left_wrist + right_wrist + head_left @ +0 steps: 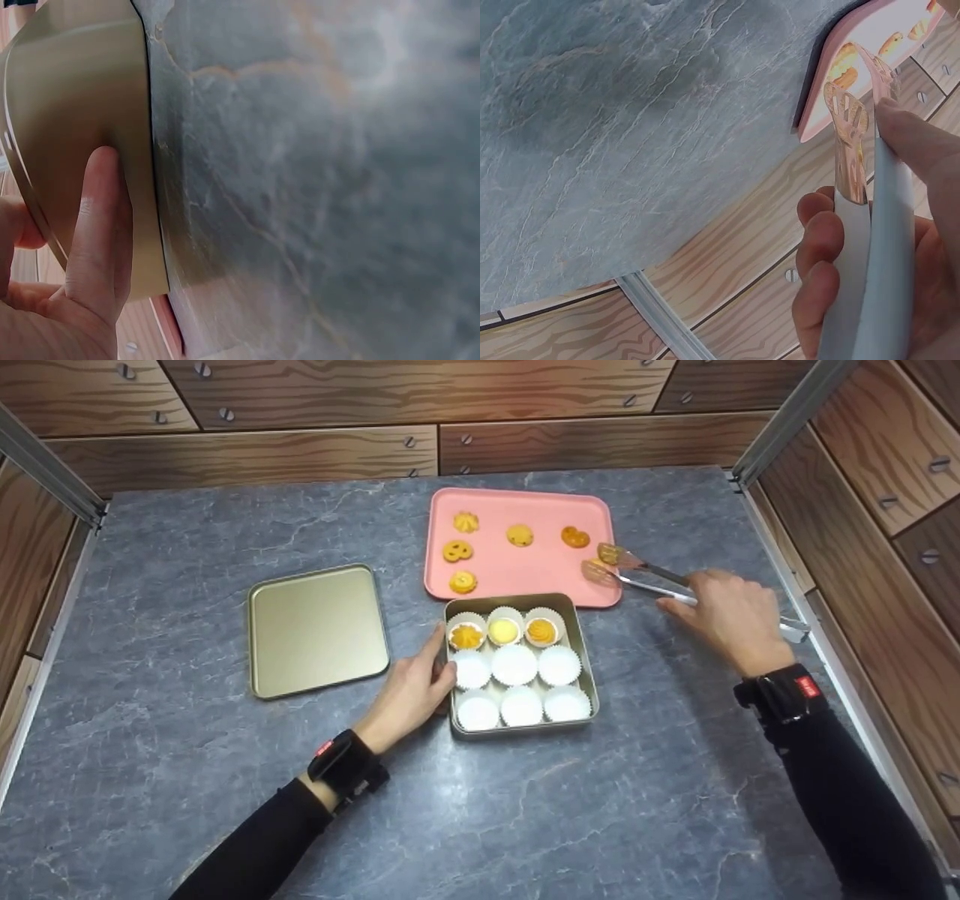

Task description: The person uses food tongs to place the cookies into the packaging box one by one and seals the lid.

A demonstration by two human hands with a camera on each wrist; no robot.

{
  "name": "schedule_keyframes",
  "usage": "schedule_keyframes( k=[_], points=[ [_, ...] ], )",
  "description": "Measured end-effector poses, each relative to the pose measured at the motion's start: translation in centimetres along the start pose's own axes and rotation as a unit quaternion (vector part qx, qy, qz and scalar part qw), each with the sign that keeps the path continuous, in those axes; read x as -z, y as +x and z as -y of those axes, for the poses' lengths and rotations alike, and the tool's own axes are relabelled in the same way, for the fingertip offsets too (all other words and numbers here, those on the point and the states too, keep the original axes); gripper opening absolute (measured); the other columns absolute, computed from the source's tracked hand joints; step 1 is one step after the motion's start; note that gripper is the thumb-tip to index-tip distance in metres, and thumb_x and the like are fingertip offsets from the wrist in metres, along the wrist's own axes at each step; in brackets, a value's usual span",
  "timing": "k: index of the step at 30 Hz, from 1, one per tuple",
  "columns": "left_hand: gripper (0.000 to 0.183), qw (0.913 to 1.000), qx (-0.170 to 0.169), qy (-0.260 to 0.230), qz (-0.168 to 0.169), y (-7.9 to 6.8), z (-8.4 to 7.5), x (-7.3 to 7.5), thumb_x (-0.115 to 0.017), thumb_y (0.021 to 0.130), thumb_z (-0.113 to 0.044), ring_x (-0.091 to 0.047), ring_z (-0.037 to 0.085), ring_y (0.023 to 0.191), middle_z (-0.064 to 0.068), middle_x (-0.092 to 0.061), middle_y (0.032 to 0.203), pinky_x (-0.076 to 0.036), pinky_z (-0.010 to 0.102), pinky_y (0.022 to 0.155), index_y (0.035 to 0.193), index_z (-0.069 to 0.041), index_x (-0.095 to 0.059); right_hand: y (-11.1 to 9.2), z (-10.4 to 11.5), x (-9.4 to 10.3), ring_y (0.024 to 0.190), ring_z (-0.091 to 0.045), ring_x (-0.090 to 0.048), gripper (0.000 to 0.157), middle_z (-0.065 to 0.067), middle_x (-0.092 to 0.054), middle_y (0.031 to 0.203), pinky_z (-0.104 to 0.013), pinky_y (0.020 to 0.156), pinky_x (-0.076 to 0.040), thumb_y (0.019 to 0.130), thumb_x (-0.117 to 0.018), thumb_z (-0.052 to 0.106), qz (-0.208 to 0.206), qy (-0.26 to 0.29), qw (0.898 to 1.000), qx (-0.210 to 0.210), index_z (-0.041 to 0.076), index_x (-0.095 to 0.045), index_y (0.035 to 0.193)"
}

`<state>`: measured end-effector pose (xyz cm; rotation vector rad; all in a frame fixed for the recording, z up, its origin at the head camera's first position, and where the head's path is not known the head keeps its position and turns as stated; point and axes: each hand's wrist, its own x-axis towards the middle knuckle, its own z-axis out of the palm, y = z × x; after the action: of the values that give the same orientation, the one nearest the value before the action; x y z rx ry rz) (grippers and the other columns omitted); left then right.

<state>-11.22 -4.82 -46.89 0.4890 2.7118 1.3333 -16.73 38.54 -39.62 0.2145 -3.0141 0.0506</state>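
Note:
My left hand [411,690] rests against the left side of a gold cookie tin [589,671], its straight fingers [101,202] touching the outer wall. White paper cups [514,665] fill the tin in rows. The three back cups hold a star-shaped cookie [466,637], a pale yellow round cookie [503,631] and a swirled cookie [541,631]. My right hand [731,619] grips serving tongs [660,589] by their pale handles. Their slotted heads stand apart around a partly hidden cookie [600,564] at the right end of a pink tray [525,577].
Several other cookies [520,535] lie spaced out on the tray behind the tin. The gold lid [319,631] lies flat on the grey marbled table [337,810], left of my left hand. Wood-patterned panels [300,454] border the table.

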Motion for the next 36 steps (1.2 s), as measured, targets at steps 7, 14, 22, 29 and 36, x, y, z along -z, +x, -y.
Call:
schedule_keyframes(
  k=[7, 14, 22, 29, 36],
  points=[
    [0.067, 1.0000, 0.000, 0.000, 0.001, 0.0, -0.1, 0.0, -0.060, 0.103, -0.017, -0.046, 0.007, 0.050, -0.004, -0.058, 0.070, -0.046, 0.025, 0.043, 0.159, 0.006, -0.030, 0.1, 0.5, -0.2, 0.064, -0.041, -0.061, 0.051, -0.015, -0.063, 0.081, -0.055, 0.044, -0.046, 0.093, -0.074, 0.050, 0.016, 0.007, 1.000, 0.012, 0.003, -0.070, 0.109],
    [0.067, 1.0000, -0.002, 0.001, -0.002, 0.0, 0.0, 0.0, -0.059, 0.103, -0.017, -0.046, 0.007, 0.051, -0.005, -0.058, 0.071, -0.045, 0.025, 0.043, 0.158, 0.006, -0.030, 0.2, 0.2, -0.8, 0.068, -0.041, -0.062, 0.059, -0.017, -0.064, 0.087, -0.055, 0.046, -0.047, 0.092, -0.073, 0.056, 0.027, 0.016, 1.000, 0.002, 0.004, -0.069, 0.119],
    [0.066, 1.0000, -0.003, 0.003, -0.003, -0.1, -0.1, 0.0, -0.060, 0.104, -0.018, -0.047, 0.007, 0.051, -0.005, -0.058, 0.071, -0.046, 0.026, 0.044, 0.158, 0.006, -0.031, 0.3, 0.2, -1.4, 0.067, -0.038, -0.061, 0.053, -0.015, -0.065, 0.085, -0.051, 0.046, -0.046, 0.095, -0.069, 0.055, 0.032, 0.033, 0.999, 0.006, 0.004, -0.070, 0.109],
    [0.067, 1.0000, -0.004, 0.003, -0.003, 0.0, 0.0, -0.1, -0.060, 0.104, -0.019, -0.047, 0.008, 0.050, -0.004, -0.058, 0.071, -0.046, 0.026, 0.044, 0.159, 0.005, -0.031, 0.0, 0.1, -1.5, 0.060, -0.031, -0.057, 0.046, -0.011, -0.062, 0.078, -0.043, 0.042, -0.043, 0.095, -0.072, 0.049, 0.016, 0.034, 0.999, 0.019, 0.005, -0.071, 0.108],
    [0.066, 1.0000, 0.003, 0.001, -0.001, 0.0, 0.0, 0.0, -0.060, 0.104, -0.019, -0.046, 0.007, 0.050, -0.005, -0.056, 0.069, -0.045, 0.026, 0.044, 0.159, 0.004, -0.031, -0.4, 0.1, -1.1, 0.062, -0.030, -0.056, 0.044, -0.009, -0.062, 0.080, -0.046, 0.043, -0.043, 0.095, -0.074, 0.047, -0.001, 0.044, 0.999, 0.019, 0.007, -0.073, 0.112]
  ],
)
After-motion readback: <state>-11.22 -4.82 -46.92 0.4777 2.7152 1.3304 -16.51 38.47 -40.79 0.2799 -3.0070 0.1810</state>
